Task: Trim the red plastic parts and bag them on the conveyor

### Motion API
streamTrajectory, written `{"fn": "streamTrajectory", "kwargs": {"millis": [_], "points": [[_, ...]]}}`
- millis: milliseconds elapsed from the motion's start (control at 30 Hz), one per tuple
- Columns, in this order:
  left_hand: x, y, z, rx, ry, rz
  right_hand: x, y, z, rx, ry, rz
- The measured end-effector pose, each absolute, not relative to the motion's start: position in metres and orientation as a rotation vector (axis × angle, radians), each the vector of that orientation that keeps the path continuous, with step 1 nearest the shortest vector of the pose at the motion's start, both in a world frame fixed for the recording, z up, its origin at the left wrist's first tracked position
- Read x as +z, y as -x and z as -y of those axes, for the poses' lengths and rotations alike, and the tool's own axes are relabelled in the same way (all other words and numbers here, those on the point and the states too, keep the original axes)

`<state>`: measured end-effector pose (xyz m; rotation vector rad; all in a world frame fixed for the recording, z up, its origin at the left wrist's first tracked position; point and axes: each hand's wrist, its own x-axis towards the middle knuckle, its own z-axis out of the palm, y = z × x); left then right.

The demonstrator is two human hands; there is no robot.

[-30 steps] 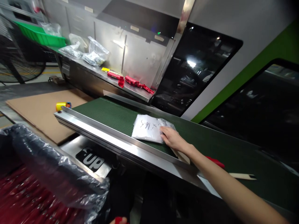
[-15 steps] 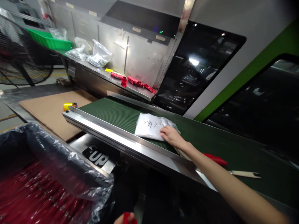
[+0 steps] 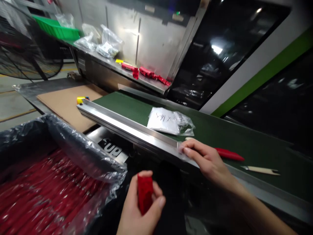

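My left hand (image 3: pixel 137 209) is closed around a red plastic part (image 3: pixel 145 192), low in front of the conveyor. My right hand (image 3: pixel 205 158) pinches a small clear plastic piece (image 3: pixel 180 147), likely film or a bag, over the conveyor's metal side rail (image 3: pixel 127 127). Beyond it on the green belt (image 3: pixel 122 106) lies a white packet (image 3: pixel 162 120) with handwriting, in clear plastic. A long red piece (image 3: pixel 230 154) and a cream-handled tool (image 3: pixel 261 170) rest on the belt right of my right hand. Just behind my fingers shows the tip of another cream-coloured object.
At lower left stands a bin lined with clear plastic (image 3: pixel 80 140), full of red parts (image 3: pixel 53 192). Behind the belt, a metal shelf holds red pieces (image 3: pixel 146 72), bags of small parts (image 3: pixel 107 45) and a green tray (image 3: pixel 56 28). Cardboard (image 3: pixel 70 101) lies left of the belt.
My right hand has left the white packet and come nearer, now pinching a clear plastic piece. My left hand has risen into view with the red part. The camera view has shifted.
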<state>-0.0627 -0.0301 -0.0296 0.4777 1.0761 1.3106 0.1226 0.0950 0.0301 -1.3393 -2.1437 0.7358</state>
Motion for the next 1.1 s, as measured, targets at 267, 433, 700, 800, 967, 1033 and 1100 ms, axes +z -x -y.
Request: {"fn": "streamTrajectory", "kwargs": {"millis": [267,433,700,800,967,1033,1100], "points": [[-0.019,0.049,0.027,1.126,-0.539,-1.069,-0.014,-0.107,0.001,0.782,1.170,2.037],[-0.037,0.046,0.041,1.060,-0.538,-1.097,-0.029,-0.116,0.019,0.785,1.216,2.110],[-0.043,0.038,0.051,0.912,-0.656,-1.068,-0.037,-0.120,0.045,1.276,1.392,1.631],[-0.044,0.037,0.055,0.830,-0.741,-1.041,-0.045,-0.124,0.049,1.596,1.366,1.358],[-0.054,0.025,0.055,0.837,-0.735,-1.203,-0.059,-0.135,0.061,1.318,1.533,1.371],[-0.059,0.019,0.053,0.867,-0.782,-1.305,-0.060,-0.137,0.066,1.107,1.590,1.526],[-0.064,0.015,0.053,0.883,-0.863,-1.347,-0.056,-0.137,0.069,0.912,1.578,1.631]]}}
